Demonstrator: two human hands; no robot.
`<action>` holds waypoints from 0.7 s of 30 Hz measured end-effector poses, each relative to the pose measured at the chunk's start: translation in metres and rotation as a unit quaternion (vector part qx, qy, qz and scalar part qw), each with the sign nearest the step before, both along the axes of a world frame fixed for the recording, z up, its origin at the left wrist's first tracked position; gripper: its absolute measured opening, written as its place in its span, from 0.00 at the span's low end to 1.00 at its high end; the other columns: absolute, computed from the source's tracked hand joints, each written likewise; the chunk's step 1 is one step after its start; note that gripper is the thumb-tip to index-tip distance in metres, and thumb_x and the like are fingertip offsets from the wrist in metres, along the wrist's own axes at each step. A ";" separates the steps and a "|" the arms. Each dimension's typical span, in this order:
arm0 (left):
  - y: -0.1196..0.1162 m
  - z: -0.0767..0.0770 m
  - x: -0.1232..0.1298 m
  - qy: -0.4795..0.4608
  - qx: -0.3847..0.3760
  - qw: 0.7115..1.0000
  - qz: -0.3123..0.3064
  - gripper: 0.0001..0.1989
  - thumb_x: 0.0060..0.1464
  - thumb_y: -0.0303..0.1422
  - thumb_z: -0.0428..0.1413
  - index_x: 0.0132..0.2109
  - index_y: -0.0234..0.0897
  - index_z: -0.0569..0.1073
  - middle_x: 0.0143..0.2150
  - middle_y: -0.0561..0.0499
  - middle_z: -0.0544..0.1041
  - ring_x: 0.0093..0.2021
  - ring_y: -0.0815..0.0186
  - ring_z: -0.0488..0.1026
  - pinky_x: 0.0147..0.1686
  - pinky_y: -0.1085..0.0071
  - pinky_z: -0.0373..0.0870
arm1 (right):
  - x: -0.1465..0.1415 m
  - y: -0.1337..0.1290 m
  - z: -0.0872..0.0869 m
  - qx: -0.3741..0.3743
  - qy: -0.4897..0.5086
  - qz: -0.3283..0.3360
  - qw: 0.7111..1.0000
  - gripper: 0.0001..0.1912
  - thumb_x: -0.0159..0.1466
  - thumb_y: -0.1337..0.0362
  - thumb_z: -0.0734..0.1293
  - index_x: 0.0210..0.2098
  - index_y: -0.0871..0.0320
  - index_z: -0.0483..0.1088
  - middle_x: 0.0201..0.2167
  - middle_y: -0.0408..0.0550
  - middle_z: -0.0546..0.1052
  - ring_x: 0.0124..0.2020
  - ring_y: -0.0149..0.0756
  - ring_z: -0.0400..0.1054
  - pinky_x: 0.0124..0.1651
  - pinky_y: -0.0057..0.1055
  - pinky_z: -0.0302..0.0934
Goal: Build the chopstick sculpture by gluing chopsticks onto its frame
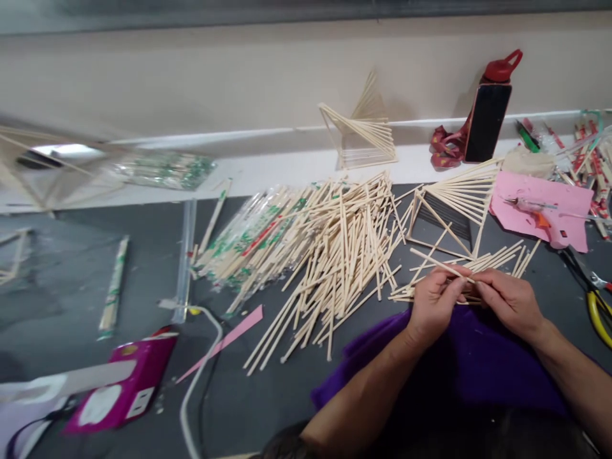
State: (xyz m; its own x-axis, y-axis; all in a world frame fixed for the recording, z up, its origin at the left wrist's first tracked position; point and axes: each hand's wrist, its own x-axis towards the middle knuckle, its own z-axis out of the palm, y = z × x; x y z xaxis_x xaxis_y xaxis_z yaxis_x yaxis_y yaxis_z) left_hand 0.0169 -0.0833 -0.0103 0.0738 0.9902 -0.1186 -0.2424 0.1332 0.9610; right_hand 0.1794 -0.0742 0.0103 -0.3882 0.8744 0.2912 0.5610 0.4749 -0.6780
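Note:
Between my two hands is a thin pale wooden stick (437, 261), which slants up to the left. My left hand (436, 299) pinches it with thumb and fingers, and my right hand (509, 299) closes on its lower right end, close beside the left. Loose sticks (497, 260) lie just behind my hands. A fan-shaped stick frame (463, 188) stands beyond them. To the left spreads a large heap of bare sticks (347, 255). Purple cloth (463, 363) lies under my forearms.
At the right, a pink glue gun (540, 210) rests on pink paper (511, 191), near yellow-handled pliers (597, 312). A red-capped bottle (500, 70) and a phone (488, 121) stand behind. Wrapped sticks (253, 236), a white cable (191, 389) and a magenta packet (138, 370) lie left.

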 end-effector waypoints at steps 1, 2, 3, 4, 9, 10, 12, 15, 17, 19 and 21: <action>0.000 -0.001 0.000 0.000 0.006 1.000 -0.005 0.13 0.53 0.40 0.58 0.40 0.36 0.78 0.42 0.46 0.78 0.26 0.73 0.71 0.29 0.73 0.73 | 0.000 -0.001 0.000 0.006 0.001 -0.009 1.000 0.11 0.65 0.66 0.60 0.39 0.53 0.74 0.29 0.45 0.80 0.27 0.34 0.75 0.32 0.29 0.67; 0.000 -0.001 0.000 0.000 0.011 1.000 -0.007 0.13 0.53 0.40 0.58 0.40 0.36 0.78 0.42 0.46 0.78 0.27 0.72 0.71 0.29 0.73 0.73 | 0.000 -0.002 0.000 0.012 0.002 -0.018 1.000 0.10 0.65 0.65 0.60 0.38 0.53 0.74 0.29 0.45 0.80 0.27 0.34 0.75 0.31 0.29 0.67; 0.000 -0.001 0.000 0.002 0.016 1.000 -0.007 0.13 0.53 0.40 0.58 0.40 0.36 0.78 0.42 0.46 0.78 0.28 0.71 0.72 0.30 0.73 0.73 | -0.001 -0.003 0.000 0.018 0.003 -0.027 0.999 0.09 0.65 0.65 0.61 0.37 0.53 0.74 0.28 0.45 0.80 0.26 0.34 0.74 0.30 0.29 0.67; 0.000 -0.001 0.000 0.006 0.020 1.000 -0.005 0.13 0.53 0.40 0.58 0.40 0.36 0.79 0.42 0.45 0.78 0.29 0.70 0.73 0.30 0.73 0.73 | -0.001 -0.004 -0.001 0.025 0.005 -0.032 0.999 0.09 0.65 0.65 0.61 0.36 0.54 0.74 0.27 0.45 0.80 0.25 0.34 0.74 0.30 0.29 0.66; 0.002 0.005 -0.003 0.055 0.051 0.997 0.021 0.08 0.51 0.37 0.60 0.33 0.38 0.80 0.37 0.46 0.80 0.36 0.63 0.76 0.32 0.70 0.73 | -0.005 -0.003 -0.001 0.020 0.012 -0.043 0.999 0.09 0.65 0.64 0.62 0.35 0.54 0.74 0.28 0.47 0.81 0.27 0.36 0.75 0.31 0.30 0.67; 0.003 0.006 -0.004 0.066 0.057 0.996 0.026 0.07 0.52 0.37 0.60 0.32 0.39 0.80 0.36 0.47 0.81 0.37 0.62 0.77 0.33 0.70 0.74 | -0.005 -0.002 -0.002 0.009 0.015 -0.047 0.999 0.09 0.66 0.63 0.62 0.36 0.54 0.74 0.29 0.47 0.81 0.27 0.36 0.75 0.31 0.30 0.67; 0.003 0.009 -0.004 0.083 0.062 0.994 0.034 0.06 0.51 0.36 0.61 0.32 0.40 0.81 0.35 0.48 0.81 0.36 0.62 0.77 0.33 0.69 0.74 | -0.005 0.000 -0.002 -0.014 0.018 -0.057 0.998 0.10 0.66 0.63 0.62 0.36 0.55 0.75 0.28 0.47 0.81 0.27 0.36 0.74 0.31 0.30 0.66; 0.004 0.009 -0.003 0.083 0.038 0.995 0.046 0.06 0.50 0.36 0.62 0.33 0.39 0.82 0.35 0.49 0.82 0.32 0.65 0.77 0.31 0.71 0.74 | -0.006 0.002 -0.002 -0.034 0.010 -0.062 0.997 0.10 0.64 0.65 0.61 0.35 0.56 0.75 0.25 0.46 0.79 0.23 0.33 0.71 0.29 0.29 0.64; 0.005 0.007 -0.002 0.068 0.007 0.996 0.052 0.08 0.49 0.37 0.63 0.34 0.38 0.82 0.36 0.49 0.82 0.28 0.68 0.76 0.29 0.72 0.74 | -0.007 0.003 -0.003 -0.034 0.005 -0.065 0.997 0.09 0.63 0.67 0.62 0.33 0.57 0.75 0.23 0.45 0.78 0.21 0.32 0.69 0.28 0.28 0.63; 0.005 0.006 -0.001 0.054 -0.019 0.997 0.055 0.10 0.47 0.38 0.63 0.35 0.37 0.82 0.35 0.48 0.82 0.25 0.70 0.75 0.27 0.74 0.73 | -0.008 0.004 -0.003 -0.021 0.003 -0.074 0.997 0.09 0.61 0.69 0.62 0.31 0.57 0.74 0.23 0.45 0.78 0.21 0.31 0.68 0.28 0.27 0.61; 0.006 0.006 -0.001 0.043 -0.035 0.997 0.055 0.11 0.46 0.38 0.64 0.35 0.35 0.82 0.32 0.49 0.82 0.23 0.71 0.74 0.25 0.75 0.73 | -0.009 0.005 -0.004 0.002 0.001 -0.083 0.997 0.09 0.59 0.70 0.61 0.29 0.57 0.73 0.23 0.44 0.78 0.21 0.30 0.68 0.29 0.26 0.61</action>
